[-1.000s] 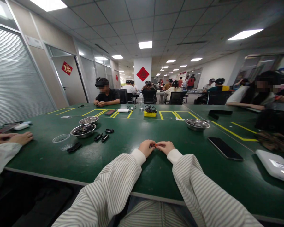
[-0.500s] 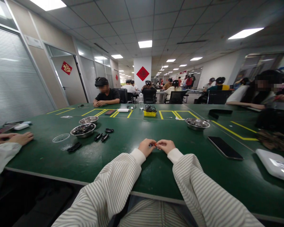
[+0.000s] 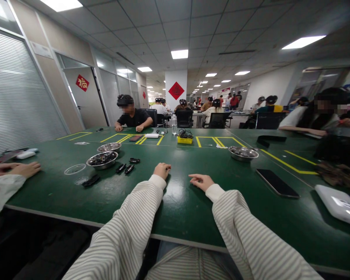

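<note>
My left hand [image 3: 162, 170] is stretched forward over the green table [image 3: 175, 202], its fingers curled into a fist; whatever is inside is hidden. My right hand [image 3: 201, 181] rests on the table a little to the right, fingers loosely extended toward the left and holding nothing that I can see. Both sleeves are striped. Small black clips [image 3: 125, 168] lie to the left of my left hand, beside a metal bowl [image 3: 102, 160] filled with dark parts.
A second metal bowl [image 3: 109, 147] sits behind the first, and a third [image 3: 243, 153] at right. There is a phone [image 3: 277, 182], a white device [image 3: 340, 204], a clear lid [image 3: 75, 169] and a yellow box of cables [image 3: 184, 139]. A co-worker's hand [image 3: 20, 170] rests at left. Other people sit around.
My hands were together pinching a small red piece; they have separated. The left hand moved forward and left in a fist, and the right stayed in place with its fingers loosened.
</note>
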